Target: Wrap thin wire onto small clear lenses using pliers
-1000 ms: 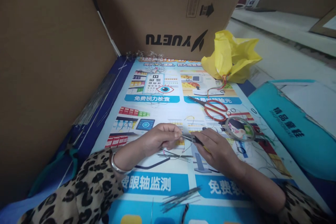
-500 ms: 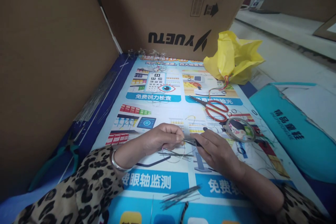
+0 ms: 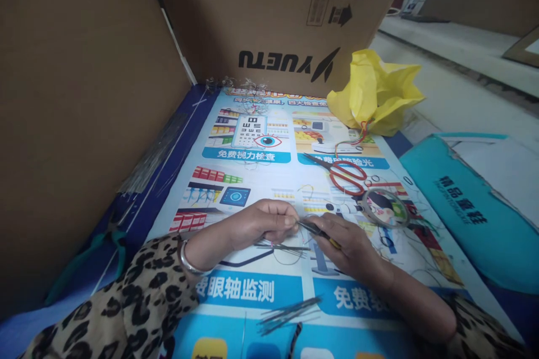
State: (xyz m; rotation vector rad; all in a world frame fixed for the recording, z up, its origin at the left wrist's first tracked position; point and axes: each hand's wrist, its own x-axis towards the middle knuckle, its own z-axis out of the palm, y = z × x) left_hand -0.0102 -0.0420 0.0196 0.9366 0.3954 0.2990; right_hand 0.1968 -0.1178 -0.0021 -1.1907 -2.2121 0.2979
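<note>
My left hand (image 3: 275, 222) is closed, thumb against fingers, in a pinch on a thin wire (image 3: 288, 264) whose loop hangs below it. The small pliers (image 3: 312, 228) are in my right hand (image 3: 346, 241), their dark jaws pointing left at my left fingertips. A dark and yellow handle end shows beneath the right fingers. Whether the jaws grip the wire is too small to tell. Cut wires (image 3: 286, 248) lie under my hands, and another bundle of wires (image 3: 289, 314) lies nearer to me.
Red-handled scissors (image 3: 347, 175) and a tape roll (image 3: 386, 207) lie beyond my right hand. Teal pliers (image 3: 95, 252) rest at the left. A yellow bag (image 3: 374, 95) and a turquoise box (image 3: 471, 213) stand at the right. Cardboard walls (image 3: 269, 17) close the back and left.
The pliers have turned in my right hand, so their yellow-tipped handle now shows below the fingers. My left hand has shifted slightly to the right.
</note>
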